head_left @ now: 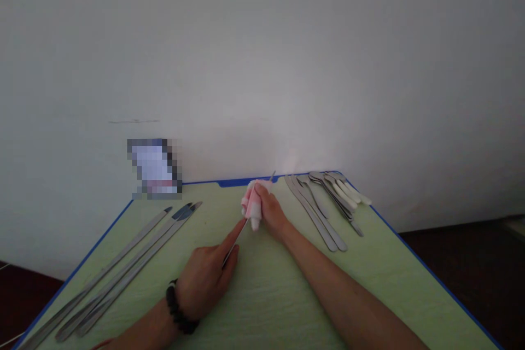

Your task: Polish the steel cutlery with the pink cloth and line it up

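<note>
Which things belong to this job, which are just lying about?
In the job:
pink-and-white cloth (right hand)
thin metal utensil (left hand)

Lying about:
long metal utensils, left, possibly related
cutlery, right, possibly related
pixelated object near wall

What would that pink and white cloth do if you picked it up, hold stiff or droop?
The cloth would likely droop, since it bunches in soft folds in the right hand. It's probably light, being small enough to bunch in that hand.
</note>
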Available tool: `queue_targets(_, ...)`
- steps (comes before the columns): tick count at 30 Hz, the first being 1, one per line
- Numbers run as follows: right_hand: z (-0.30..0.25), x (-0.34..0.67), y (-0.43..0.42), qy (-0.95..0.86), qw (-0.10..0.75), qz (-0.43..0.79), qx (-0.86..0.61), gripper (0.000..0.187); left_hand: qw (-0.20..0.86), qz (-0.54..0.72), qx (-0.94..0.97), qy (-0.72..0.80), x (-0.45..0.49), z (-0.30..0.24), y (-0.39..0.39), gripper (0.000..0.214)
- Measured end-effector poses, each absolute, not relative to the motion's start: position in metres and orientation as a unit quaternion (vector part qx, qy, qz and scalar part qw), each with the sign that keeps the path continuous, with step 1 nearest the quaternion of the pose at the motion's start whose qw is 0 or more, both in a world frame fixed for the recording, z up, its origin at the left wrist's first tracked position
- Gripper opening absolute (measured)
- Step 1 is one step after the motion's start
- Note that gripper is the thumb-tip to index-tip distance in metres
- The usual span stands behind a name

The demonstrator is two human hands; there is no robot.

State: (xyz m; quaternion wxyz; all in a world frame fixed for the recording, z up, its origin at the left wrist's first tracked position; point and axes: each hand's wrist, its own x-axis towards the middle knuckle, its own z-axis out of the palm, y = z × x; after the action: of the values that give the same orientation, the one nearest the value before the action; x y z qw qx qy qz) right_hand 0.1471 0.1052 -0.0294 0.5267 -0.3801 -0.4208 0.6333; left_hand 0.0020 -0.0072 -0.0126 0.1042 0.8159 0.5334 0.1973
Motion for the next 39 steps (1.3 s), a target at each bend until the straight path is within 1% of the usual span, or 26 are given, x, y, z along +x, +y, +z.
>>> queue_targets(3, -0.025, 0.147, 0.106, -0.328, 0.579, 0.649, -0.37, 0.038, 0.129, 0.216, 0.82, 0.515, 0.003, -0.01, -0.006, 0.049)
queue_targets(6, -0.013, 0.152, 0.108, -0.212, 0.624, 0.683, -0.315, 0.031, 0.141, 0.235, 0.834, 0.478, 0.004, -0.009, -0.009, 0.048)
queue_targets(10, -0.004, 0.16, 0.11, -0.133, 0.629, 0.725, -0.249, 0.029, 0.134, 0.261, 0.847, 0.444, 0.004, -0.008, -0.014, 0.047)
queue_targets(15, -0.005, 0.162, 0.111, -0.139, 0.612, 0.738, -0.248, 0.027, 0.169, 0.29, 0.822, 0.459, 0.001, -0.007, -0.013, 0.047)
queue_targets(18, -0.006, 0.161, 0.111, -0.15, 0.6, 0.747, -0.245, 0.027, 0.197, 0.279, 0.805, 0.485, 0.001, -0.006, -0.011, 0.047)
queue_targets(21, -0.01, 0.159, 0.11, -0.21, 0.579, 0.743, -0.263, 0.03, 0.22, 0.261, 0.791, 0.509, 0.003, -0.006, -0.01, 0.047)
queue_targets(24, -0.016, 0.153, 0.108, -0.273, 0.568, 0.714, -0.306, 0.032, 0.212, 0.234, 0.789, 0.527, 0.004, -0.007, -0.009, 0.049)
queue_targets(27, -0.02, 0.148, 0.106, -0.298, 0.567, 0.692, -0.333, 0.032, 0.194, 0.217, 0.797, 0.53, 0.004, -0.008, -0.009, 0.05)
queue_targets(31, -0.013, 0.152, 0.106, -0.237, 0.576, 0.721, -0.303, 0.029, 0.17, 0.224, 0.82, 0.499, 0.004, -0.009, -0.009, 0.049)
queue_targets(35, -0.006, 0.164, 0.11, -0.137, 0.604, 0.749, -0.238, 0.034, 0.123, 0.228, 0.854, 0.451, 0.004, -0.009, -0.011, 0.049)
queue_targets(39, -0.008, 0.167, 0.114, -0.143, 0.601, 0.754, -0.222, 0.035, 0.136, 0.24, 0.854, 0.441, 0.004, -0.008, -0.013, 0.048)
